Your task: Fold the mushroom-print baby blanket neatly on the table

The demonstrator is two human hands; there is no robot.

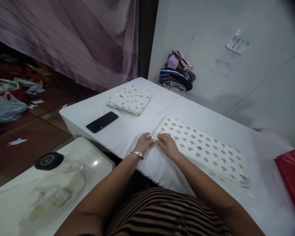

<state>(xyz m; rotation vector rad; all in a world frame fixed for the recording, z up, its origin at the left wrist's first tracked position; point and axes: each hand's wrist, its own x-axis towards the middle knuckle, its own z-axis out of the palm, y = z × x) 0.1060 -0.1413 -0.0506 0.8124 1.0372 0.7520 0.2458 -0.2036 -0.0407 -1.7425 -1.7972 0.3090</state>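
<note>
A long folded white cloth (204,149) printed with grey, red, blue and yellow motifs lies across the table in front of me. My left hand (144,143), with a bracelet at the wrist, pinches the near-left corner of this cloth. Close beside it, my right hand (167,146) has its fingers curled over the same corner, thumb and fingertips on the edge. Further back sits a smaller folded white cloth (130,99) with a scattered print, apart from both hands. To its left is a black phone (102,122), lying flat.
The white-covered table (159,95) meets a pale wall. A pile of folded clothes (177,72) rises behind its far edge. At right stands a red plastic basket (291,177). A lower cream surface (9,203) at left holds a round black object (49,160) and clear plastic.
</note>
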